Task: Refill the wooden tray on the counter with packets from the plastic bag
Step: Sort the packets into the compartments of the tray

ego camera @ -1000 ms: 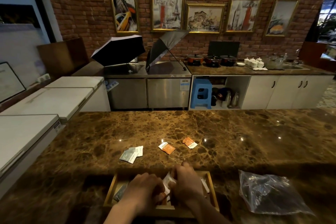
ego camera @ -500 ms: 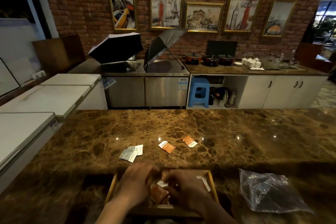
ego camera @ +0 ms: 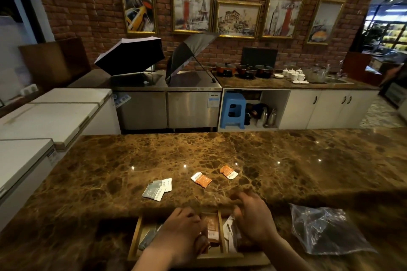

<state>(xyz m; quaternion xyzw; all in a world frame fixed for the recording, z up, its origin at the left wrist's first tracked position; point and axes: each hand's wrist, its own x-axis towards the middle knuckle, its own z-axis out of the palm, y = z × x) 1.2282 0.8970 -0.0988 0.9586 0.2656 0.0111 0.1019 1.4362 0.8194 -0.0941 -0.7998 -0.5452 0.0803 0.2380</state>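
left hand (ego camera: 182,233) over wooden tray (ego camera: 134,234), fingers curled, grip unclear | right hand (ego camera: 253,218) above tray, fingers loosely bent, nothing held | plastic bag (ego camera: 326,229) right of tray

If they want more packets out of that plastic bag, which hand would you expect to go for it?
Probably the right hand: the plastic bag lies on its side of the wooden tray, while the left hand would have to cross over.

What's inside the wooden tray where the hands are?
The divided wooden tray holds an orange packet in the middle slot, white packets on the right and a grey packet on the left. The left hand and right hand cover the rest.
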